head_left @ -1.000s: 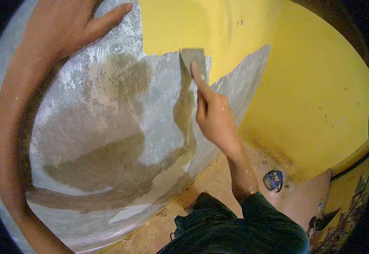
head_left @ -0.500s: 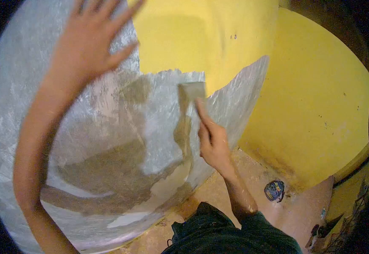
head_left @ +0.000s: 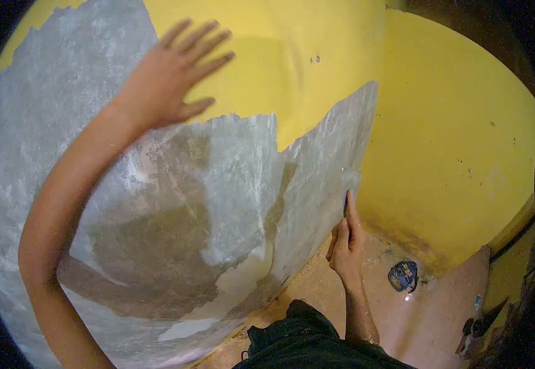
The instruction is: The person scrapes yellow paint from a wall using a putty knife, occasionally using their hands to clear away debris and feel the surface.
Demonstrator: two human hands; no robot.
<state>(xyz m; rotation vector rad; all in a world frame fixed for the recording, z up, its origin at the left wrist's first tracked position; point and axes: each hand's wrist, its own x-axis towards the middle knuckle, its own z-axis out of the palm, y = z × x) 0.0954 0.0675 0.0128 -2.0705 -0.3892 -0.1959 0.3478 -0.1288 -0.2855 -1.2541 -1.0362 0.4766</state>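
Note:
My right hand (head_left: 346,251) grips a putty knife (head_left: 351,179), its index finger stretched along the tool toward the blade. The blade lies at the right edge of the grey coating (head_left: 236,166), close to the corner with the yellow side wall (head_left: 452,141). My left hand (head_left: 172,83) is open with fingers spread, overlapping the border between grey coating and yellow wall (head_left: 255,67); nothing is in it. Darker brown-grey patches (head_left: 157,264) show within the coating, below my left hand. A narrow brown strip (head_left: 276,212) runs down left of the putty knife.
On the floor (head_left: 427,320) near the side wall lies a dark blue bundle with yellow markings (head_left: 402,275). Dark objects (head_left: 477,332) sit farther right on the floor. The coated wall meets the floor along a slanting edge below my right hand.
My right hand has moved the putty knife right and downward, from the coating's jagged top border to its right edge. My left hand appears farther right and lower, still spread; the view has shifted slightly.

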